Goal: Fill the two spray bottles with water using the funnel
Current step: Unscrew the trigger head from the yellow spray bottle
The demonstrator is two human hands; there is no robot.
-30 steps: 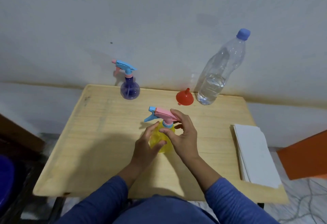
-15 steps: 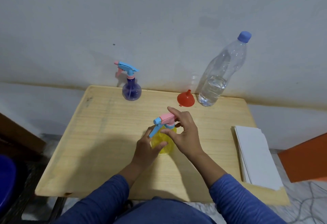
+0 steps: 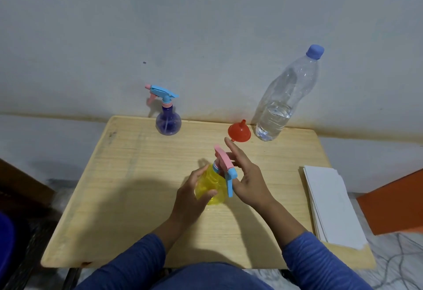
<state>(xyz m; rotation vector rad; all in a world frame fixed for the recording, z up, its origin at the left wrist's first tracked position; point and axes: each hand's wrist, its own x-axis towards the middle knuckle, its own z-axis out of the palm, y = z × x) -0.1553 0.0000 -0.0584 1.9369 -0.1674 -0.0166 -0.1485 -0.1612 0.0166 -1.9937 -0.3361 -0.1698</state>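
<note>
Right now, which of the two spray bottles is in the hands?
The yellow spray bottle at the middle of the table; the purple spray bottle stands untouched by the wall.

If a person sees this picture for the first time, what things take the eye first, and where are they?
At the centre of the wooden table, the left hand grips a yellow spray bottle while the right hand touches its pink and blue trigger head. Behind stand a red funnel, a tall clear water bottle and a purple spray bottle.
</note>
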